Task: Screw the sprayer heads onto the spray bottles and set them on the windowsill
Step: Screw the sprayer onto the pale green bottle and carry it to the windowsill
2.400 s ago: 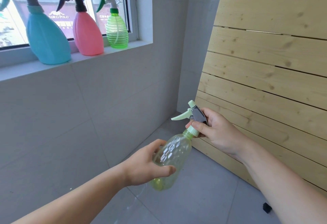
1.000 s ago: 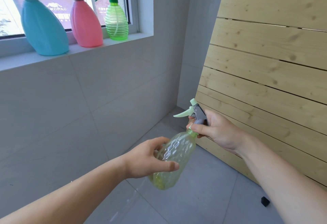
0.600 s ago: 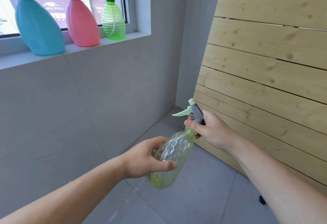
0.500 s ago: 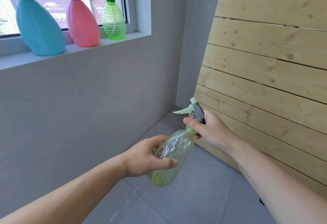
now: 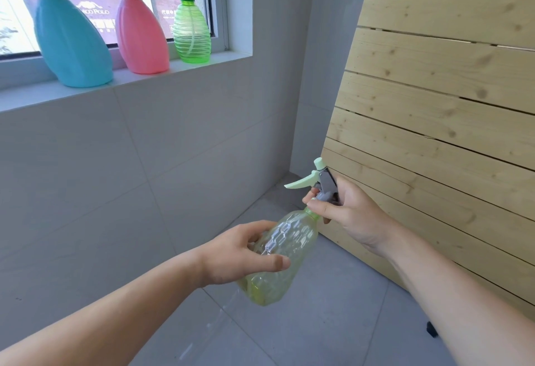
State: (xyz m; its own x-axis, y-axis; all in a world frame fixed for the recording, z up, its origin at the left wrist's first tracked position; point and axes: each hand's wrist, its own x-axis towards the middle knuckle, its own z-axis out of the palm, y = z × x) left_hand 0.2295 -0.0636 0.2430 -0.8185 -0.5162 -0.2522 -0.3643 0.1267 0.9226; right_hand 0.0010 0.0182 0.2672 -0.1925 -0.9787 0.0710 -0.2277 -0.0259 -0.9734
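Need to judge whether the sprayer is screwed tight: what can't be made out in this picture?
Head view:
- Screw collar joining the sprayer head to the clear green bottle: covered by the right hand, so tightness is unknowable.
- Blue bottle and pink bottle sprayers: cut off by the top edge.
- Small black thing on the floor: partly behind the right forearm.

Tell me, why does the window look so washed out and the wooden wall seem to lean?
Head view: daylight overexposes the window at far left and backlights the blue bottle on the windowsill; the wide-angle lens bends straight lines, which likely exaggerates the lean of the wooden planks; the held clear bottle is sharp, with small glints.
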